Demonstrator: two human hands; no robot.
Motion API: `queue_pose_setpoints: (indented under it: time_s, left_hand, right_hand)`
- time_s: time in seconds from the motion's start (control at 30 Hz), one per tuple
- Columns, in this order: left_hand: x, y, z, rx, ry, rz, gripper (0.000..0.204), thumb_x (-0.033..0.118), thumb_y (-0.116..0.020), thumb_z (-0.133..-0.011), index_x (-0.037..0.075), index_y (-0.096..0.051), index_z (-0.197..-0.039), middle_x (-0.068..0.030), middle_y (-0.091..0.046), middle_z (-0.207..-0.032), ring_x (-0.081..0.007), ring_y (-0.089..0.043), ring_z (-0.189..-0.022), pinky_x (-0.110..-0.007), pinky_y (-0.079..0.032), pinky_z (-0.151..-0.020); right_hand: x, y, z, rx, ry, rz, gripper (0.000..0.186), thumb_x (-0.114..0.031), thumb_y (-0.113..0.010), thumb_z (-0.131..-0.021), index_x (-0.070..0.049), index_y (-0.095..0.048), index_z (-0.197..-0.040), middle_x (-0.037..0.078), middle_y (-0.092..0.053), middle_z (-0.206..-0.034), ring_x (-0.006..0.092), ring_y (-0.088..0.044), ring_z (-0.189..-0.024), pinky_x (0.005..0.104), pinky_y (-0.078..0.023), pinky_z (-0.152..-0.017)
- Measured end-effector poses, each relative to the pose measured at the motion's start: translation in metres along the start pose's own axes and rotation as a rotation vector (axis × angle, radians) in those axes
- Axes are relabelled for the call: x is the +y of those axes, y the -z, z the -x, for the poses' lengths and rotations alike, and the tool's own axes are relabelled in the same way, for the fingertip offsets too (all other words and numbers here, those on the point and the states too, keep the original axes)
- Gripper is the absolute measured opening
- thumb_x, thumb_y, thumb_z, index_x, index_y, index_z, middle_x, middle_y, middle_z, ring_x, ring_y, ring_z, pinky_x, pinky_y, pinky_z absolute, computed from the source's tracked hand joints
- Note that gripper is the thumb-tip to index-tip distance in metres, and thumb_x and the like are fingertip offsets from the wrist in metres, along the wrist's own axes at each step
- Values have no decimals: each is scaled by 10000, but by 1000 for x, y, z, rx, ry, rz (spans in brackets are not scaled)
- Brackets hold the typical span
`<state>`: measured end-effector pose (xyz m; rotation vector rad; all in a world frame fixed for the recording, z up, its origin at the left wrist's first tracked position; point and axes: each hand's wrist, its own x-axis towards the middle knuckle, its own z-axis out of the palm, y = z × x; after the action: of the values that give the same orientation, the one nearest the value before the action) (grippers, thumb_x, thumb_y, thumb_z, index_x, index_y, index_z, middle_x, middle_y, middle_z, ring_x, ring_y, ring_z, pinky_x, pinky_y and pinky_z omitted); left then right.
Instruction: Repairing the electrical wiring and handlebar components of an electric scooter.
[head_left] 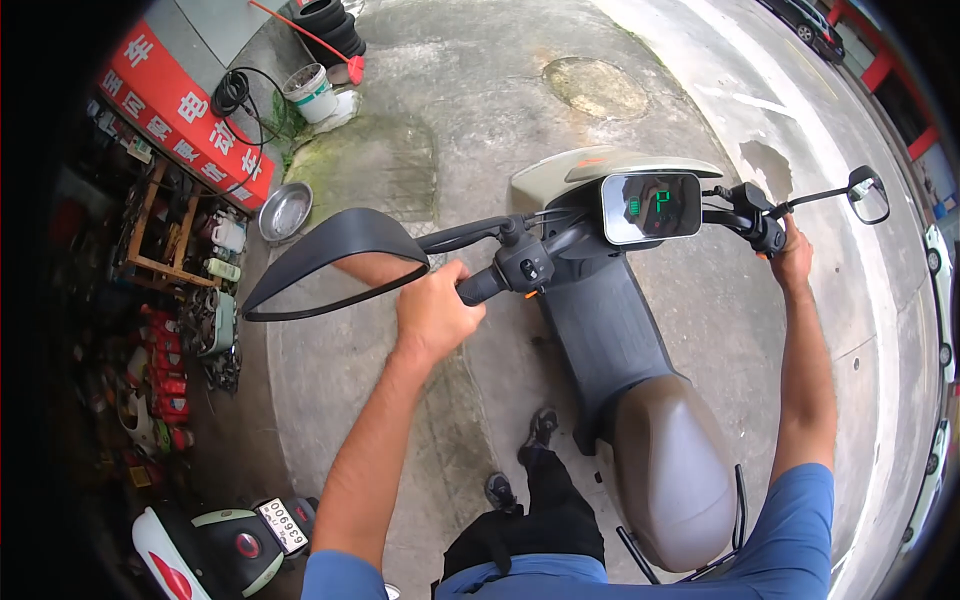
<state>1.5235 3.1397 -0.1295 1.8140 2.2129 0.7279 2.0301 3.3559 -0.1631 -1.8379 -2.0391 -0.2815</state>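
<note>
Both hands on handlebars, wide concrete ahead.

Just ahead of the left hand, the left mirror and its stem bar a forward reach. The display stands mid-handlebar, blocking a straight line between the hands. A hand could pass behind it, over the footboard (bounded rearward by the seat). Beyond the right hand, the right mirror juts outward. Between right forearm and seat, a gap opens.
</note>
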Motion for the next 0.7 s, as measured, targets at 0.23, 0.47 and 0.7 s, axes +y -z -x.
queue_pose_setpoints:
  time_s: [0.23,0.47,0.7]
  left_hand:
    - [0,-1,-121,-15,58,25,201,189,-678,-667,71,-623,-819,-143,-663,-728,-348,-650,-728,-428,-500,-636]
    - [-13,-19,-199,11,153,100,222,184,-691,-667,57,-611,-830,-151,-665,-731,-356,-650,-719,-426,-501,-634]
    - [-44,-31,-289,40,229,222,199,155,-714,-700,25,-611,-810,-151,-654,-694,-288,-669,-664,-357,-492,-603]
  right_hand:
    - [-25,-45,-143,4,-5,-2,718,-172,-820,-581,-171,-528,-1237,116,-662,-973,304,-611,-946,432,-426,-824]
    - [-68,-88,-285,63,121,4,679,-136,-773,-619,-169,-526,-1250,110,-640,-956,313,-587,-955,426,-414,-841]
    - [-132,-137,-418,82,262,-4,571,-100,-665,-719,-151,-523,-1270,107,-634,-998,319,-574,-975,422,-407,-878]
